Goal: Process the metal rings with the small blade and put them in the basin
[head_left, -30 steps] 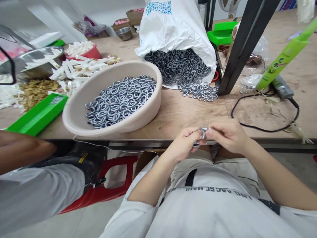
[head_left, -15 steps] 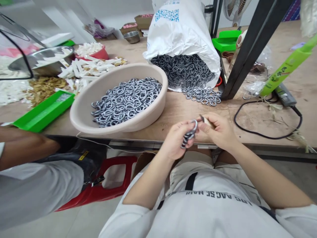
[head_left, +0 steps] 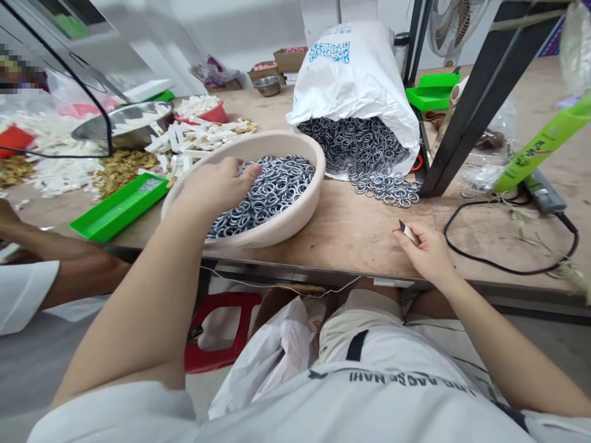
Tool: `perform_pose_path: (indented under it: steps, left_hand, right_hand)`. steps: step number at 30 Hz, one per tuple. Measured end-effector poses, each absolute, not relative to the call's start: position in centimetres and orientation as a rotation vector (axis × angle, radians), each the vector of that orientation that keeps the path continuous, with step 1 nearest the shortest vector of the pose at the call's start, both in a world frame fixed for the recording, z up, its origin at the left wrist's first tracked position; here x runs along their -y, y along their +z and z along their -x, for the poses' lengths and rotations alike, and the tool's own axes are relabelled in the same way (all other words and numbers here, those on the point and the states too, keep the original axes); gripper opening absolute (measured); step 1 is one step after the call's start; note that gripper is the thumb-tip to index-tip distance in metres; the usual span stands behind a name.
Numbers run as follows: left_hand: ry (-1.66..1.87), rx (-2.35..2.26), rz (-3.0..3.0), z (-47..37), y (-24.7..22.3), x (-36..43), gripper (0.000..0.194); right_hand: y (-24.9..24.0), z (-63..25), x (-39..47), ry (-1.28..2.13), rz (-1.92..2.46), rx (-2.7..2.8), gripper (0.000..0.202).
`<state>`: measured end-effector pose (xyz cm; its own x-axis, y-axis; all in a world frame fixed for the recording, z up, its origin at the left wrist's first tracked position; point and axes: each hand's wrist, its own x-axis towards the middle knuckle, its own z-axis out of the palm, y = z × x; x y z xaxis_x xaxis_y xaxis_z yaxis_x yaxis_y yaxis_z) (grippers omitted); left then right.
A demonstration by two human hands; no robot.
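My left hand (head_left: 215, 187) is over the left side of a beige basin (head_left: 281, 231) full of dark grey metal rings (head_left: 272, 197). Its thumb stretches out to the right, apart from the other fingers, which are partly hidden behind the hand; no ring shows in it. Above the table's front edge, to the right of the basin, my right hand (head_left: 427, 249) is closed around a small knife (head_left: 409, 233) with a dark slanted tip and a pale handle. The tip points up and left, touching nothing.
Behind the basin lies a white sack (head_left: 355, 86) spilling more rings. A dark metal post (head_left: 471, 104) and black cable (head_left: 508, 268) are at right. On the left are a green tray (head_left: 120, 206), white pieces (head_left: 198, 138) and a co-worker's arm (head_left: 78, 261). A red stool (head_left: 221, 357) stands below.
My left hand has left the right hand and moved left to the basin; the rings it held no longer show. My right hand has shifted slightly right, still holding the knife. The view has shifted.
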<state>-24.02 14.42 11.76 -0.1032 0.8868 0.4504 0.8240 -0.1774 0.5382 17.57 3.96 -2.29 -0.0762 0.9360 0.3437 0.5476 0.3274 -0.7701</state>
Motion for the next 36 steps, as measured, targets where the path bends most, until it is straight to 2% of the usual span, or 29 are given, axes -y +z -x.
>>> perform_pose_path:
  steps: [4, 6, 9, 12, 14, 16, 21, 29, 36]
  left_hand:
    - [1.121, -2.155, -2.243, 20.7, 13.3, -12.3, 0.032]
    - [1.121, -2.068, -2.384, 16.4, 14.0, -10.8, 0.028]
    - [0.852, -1.854, -2.579, 7.8, 12.8, -10.5, 0.034]
    - [0.489, -1.673, -2.671, -0.2, 9.2, -15.2, 0.038]
    - [0.452, -1.726, -2.584, -3.9, 6.9, -20.3, 0.041]
    - [0.48, -1.801, -2.437, -6.1, 5.3, -25.3, 0.052]
    - [0.284, -1.853, -2.108, -6.9, 3.1, -30.1, 0.067]
    - [0.296, -1.727, -2.425, -3.6, -0.3, -21.1, 0.06]
    - [0.482, -1.467, -2.483, -0.9, 1.6, -17.1, 0.052]
  right_hand:
    - [-2.5, -18.0, -3.8, 0.571, 1.347, 1.719, 0.028]
    - [-2.6, -18.0, -3.7, 0.577, 1.331, 1.718, 0.027]
    - [-2.6, -18.0, -3.6, 0.584, 1.304, 1.698, 0.024]
    - [-2.5, -18.0, -3.8, 0.582, 1.296, 1.699, 0.023]
    - [-2.3, -18.0, -3.9, 0.588, 1.285, 1.712, 0.022]
    - [-2.2, -18.0, -3.9, 0.597, 1.276, 1.722, 0.022]
    - [-1.8, -18.0, -3.9, 0.578, 1.305, 1.733, 0.027]
    - [-1.8, -18.1, -3.8, 0.589, 1.289, 1.76, 0.028]
    - [-2.1, -18.1, -3.4, 0.563, 1.361, 1.685, 0.031]
